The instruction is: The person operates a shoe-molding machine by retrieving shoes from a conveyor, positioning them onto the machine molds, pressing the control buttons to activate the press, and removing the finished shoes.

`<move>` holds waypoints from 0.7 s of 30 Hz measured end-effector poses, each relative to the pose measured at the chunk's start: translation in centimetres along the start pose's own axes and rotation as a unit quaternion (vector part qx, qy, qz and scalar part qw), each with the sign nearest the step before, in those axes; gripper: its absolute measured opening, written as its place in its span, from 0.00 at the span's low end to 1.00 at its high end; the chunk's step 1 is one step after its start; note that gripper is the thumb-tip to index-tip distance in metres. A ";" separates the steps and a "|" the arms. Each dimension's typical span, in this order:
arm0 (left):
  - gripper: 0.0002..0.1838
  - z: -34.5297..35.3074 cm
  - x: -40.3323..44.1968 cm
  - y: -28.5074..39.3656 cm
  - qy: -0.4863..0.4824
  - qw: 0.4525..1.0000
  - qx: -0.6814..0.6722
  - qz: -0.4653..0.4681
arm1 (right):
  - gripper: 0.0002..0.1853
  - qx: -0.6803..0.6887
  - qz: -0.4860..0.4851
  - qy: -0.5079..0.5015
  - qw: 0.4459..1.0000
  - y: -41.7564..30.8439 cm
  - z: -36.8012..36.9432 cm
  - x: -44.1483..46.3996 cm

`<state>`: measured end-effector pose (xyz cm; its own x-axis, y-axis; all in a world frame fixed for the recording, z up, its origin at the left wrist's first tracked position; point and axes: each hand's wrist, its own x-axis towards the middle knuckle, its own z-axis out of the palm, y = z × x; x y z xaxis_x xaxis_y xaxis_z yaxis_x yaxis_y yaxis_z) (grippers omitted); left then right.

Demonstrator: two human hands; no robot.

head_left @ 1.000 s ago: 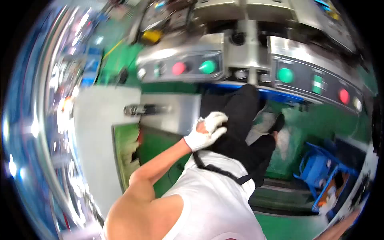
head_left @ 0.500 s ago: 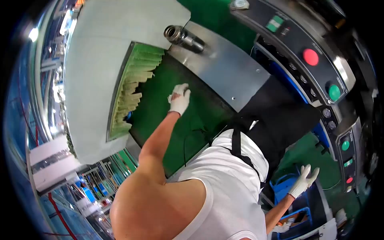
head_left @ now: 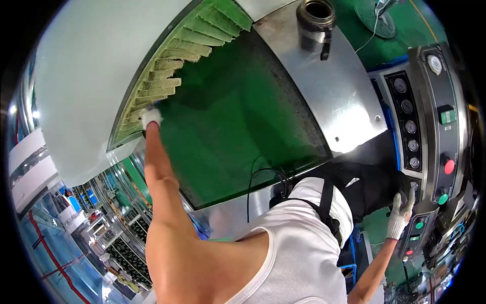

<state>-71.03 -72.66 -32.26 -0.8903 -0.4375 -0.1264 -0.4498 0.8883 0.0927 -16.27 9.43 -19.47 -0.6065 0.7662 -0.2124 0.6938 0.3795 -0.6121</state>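
My left hand (head_left: 152, 117), in a white glove, reaches to the lower end of a fringe of green-yellow strips (head_left: 161, 76) hanging at the machine opening. Its fingers are hidden or blurred, so what they touch cannot be made out. Below the strips lies a dark green surface (head_left: 228, 116). My right hand (head_left: 400, 217), also gloved, is at the lower right with its fingers spread and nothing in them. It is close to the control panel (head_left: 428, 202) with its green button (head_left: 443, 199) and red button (head_left: 449, 166).
A dark metal flask (head_left: 314, 25) with a strap stands on the bare steel plate (head_left: 339, 96). Several round gauges (head_left: 406, 106) line the panel side. A black cable (head_left: 250, 182) loops near my waist. A fan (head_left: 379, 20) stands on the green floor beyond.
My left hand has moved from over the green surface to the strips. My right hand has come from above the blue bins to beside the control panel. The view has shifted.
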 end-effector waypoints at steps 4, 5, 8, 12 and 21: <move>0.26 -3.7 3.3 -3.5 0.221 0.964 0.098 -0.113 | 0.35 -0.015 0.108 -0.070 0.992 6.4 -2.2 1.1; 0.27 -4.4 4.1 -3.2 0.161 0.968 0.107 -0.159 | 0.33 -0.046 0.054 -0.068 0.995 7.4 -3.2 1.1; 0.29 -3.2 13.0 -9.0 -0.126 0.896 0.425 0.033 | 0.32 -0.273 0.080 -0.065 0.956 6.5 -7.1 -1.7; 0.27 -0.5 12.6 -5.4 -0.059 0.951 -0.106 -0.286 | 0.35 -0.328 0.260 0.041 0.907 14.4 -15.7 -10.2; 0.29 0.3 11.9 -6.6 0.026 0.989 0.145 -0.028 | 0.33 -0.120 0.547 0.078 0.825 15.6 -18.1 -24.3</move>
<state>-78.58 -83.72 -34.63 -0.8702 -0.4874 -0.0720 -0.4660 0.8617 -0.2006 16.32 6.08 -10.08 0.4780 0.7680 -0.4263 0.8608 -0.5062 0.0531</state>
